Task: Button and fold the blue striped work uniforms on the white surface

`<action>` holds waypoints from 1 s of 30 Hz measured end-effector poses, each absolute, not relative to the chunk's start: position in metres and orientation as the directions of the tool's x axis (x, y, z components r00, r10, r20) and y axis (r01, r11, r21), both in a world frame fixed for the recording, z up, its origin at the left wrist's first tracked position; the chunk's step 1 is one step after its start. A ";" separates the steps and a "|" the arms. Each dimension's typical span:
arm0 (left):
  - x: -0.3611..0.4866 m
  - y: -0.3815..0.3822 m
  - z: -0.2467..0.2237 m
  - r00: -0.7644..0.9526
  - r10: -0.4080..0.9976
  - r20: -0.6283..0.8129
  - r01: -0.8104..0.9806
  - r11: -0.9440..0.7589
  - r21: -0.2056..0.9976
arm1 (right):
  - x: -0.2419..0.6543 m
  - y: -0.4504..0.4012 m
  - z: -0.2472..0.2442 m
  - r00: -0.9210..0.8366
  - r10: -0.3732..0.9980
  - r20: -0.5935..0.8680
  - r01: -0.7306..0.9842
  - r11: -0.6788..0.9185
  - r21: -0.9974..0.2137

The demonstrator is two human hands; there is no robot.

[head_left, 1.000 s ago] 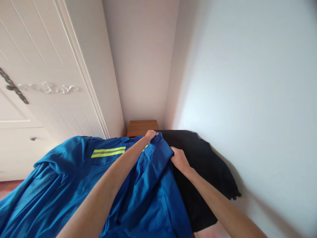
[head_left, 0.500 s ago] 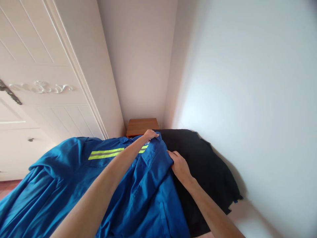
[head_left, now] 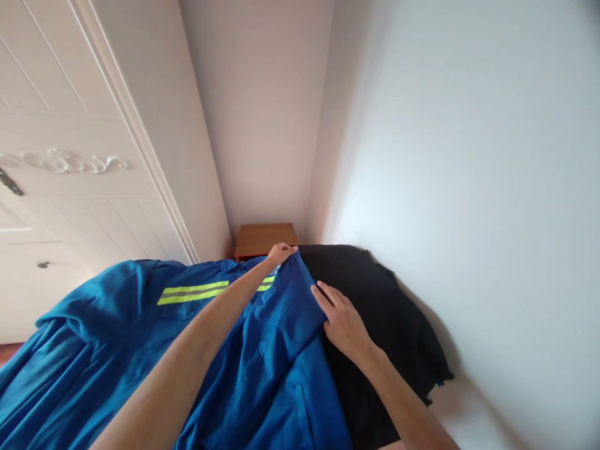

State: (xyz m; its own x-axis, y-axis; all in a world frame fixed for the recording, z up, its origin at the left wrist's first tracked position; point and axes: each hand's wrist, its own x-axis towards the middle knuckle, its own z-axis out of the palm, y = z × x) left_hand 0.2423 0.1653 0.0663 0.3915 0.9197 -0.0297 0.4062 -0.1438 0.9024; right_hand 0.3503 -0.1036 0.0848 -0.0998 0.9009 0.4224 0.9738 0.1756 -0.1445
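A blue work jacket (head_left: 117,350) with yellow and grey reflective stripes lies spread across the lower left, its right part folded over. My left hand (head_left: 281,252) pinches the far edge of that folded part. At the fold's right edge, my right hand (head_left: 341,319) rests with its fingers stretched out, touching the blue cloth. Dark fabric, apparently a black garment (head_left: 389,325), lies under and to the right of the jacket. My left forearm crosses in front of the jacket and hides some of its middle.
A white wardrobe (head_left: 94,219) with carved trim stands on the left. Behind the jacket, a small brown wooden cabinet (head_left: 265,237) sits in the corner. The pale wall (head_left: 469,187) runs close along the right side.
My right hand has loosened its grip on the jacket's edge, and its fingers have straightened. The folded cloth looks smoother. My left hand keeps its pinch. The view has shifted slightly.
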 end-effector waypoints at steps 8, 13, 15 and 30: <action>0.249 0.178 0.059 0.393 0.918 0.059 0.406 -0.230 0.884 | 0.362 -0.091 0.067 -0.418 0.797 0.435 0.842 0.520 -0.144; 0.250 0.174 0.059 0.491 0.851 0.184 0.368 -0.394 0.842 | 0.366 -0.115 0.081 -0.423 0.791 0.442 0.810 0.549 -0.207; 0.247 0.176 0.061 0.551 0.810 0.201 0.353 -0.445 0.823 | 0.364 -0.120 0.091 -0.403 0.789 0.463 0.784 0.559 -0.269; 0.231 0.213 0.060 0.819 0.568 0.083 0.302 -0.549 0.780 | 0.370 -0.029 0.098 0.207 0.950 -0.233 0.512 -0.308 -0.801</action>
